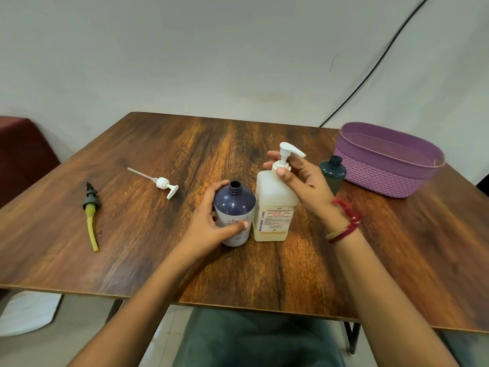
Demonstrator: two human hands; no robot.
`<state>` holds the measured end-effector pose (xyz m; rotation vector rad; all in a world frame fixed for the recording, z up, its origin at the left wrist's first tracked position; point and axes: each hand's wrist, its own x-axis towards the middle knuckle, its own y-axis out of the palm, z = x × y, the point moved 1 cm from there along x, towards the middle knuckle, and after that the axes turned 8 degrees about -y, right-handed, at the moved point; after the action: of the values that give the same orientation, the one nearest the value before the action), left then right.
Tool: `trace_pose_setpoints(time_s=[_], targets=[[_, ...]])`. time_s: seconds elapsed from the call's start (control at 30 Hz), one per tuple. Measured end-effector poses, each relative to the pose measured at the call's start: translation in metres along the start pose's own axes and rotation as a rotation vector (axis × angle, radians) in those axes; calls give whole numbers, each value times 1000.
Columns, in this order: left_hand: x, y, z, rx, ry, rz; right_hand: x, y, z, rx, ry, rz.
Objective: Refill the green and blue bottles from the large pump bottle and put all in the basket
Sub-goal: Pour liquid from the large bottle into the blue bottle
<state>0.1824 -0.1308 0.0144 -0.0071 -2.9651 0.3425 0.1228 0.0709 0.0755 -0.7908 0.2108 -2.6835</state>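
Left grip (209,223) around blue bottle (234,205)

Both forearms are bare as far as they show. Just below the right hand (299,186), the wrist wears a wound red thread band (353,217), knotted with loose ends, and beside it a thinner pale yellowish thread (334,233). The left hand (209,223) has short, plain nails. Dark green trousers (254,340) cover the lap.

Table (158,144): blue bottle (234,207), pump bottle (272,205), green bottle (334,174), basket (383,178), 2 pumps (166,184) (91,202).
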Motion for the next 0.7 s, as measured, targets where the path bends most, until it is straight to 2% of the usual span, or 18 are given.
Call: trace_pose_setpoints(time_s=[0.23,0.4,0.5,0.63,0.67,0.7], targets=[[-8,-4,1,7,6,-121,-7,14,2,-92,-59,-319],[-12,-13,-20,74,70,-225,-5,18,4,-153,-50,-423],[-15,-11,-37,89,91,-239,-5,21,6,-156,-29,-369],[-19,-9,-53,94,98,-307,-8,-9,28,-69,182,-17],[-20,-9,-56,105,106,-311,-9,-21,38,-81,219,-8],[-21,-10,-58,118,113,-306,-10,-31,51,-90,222,-79]])
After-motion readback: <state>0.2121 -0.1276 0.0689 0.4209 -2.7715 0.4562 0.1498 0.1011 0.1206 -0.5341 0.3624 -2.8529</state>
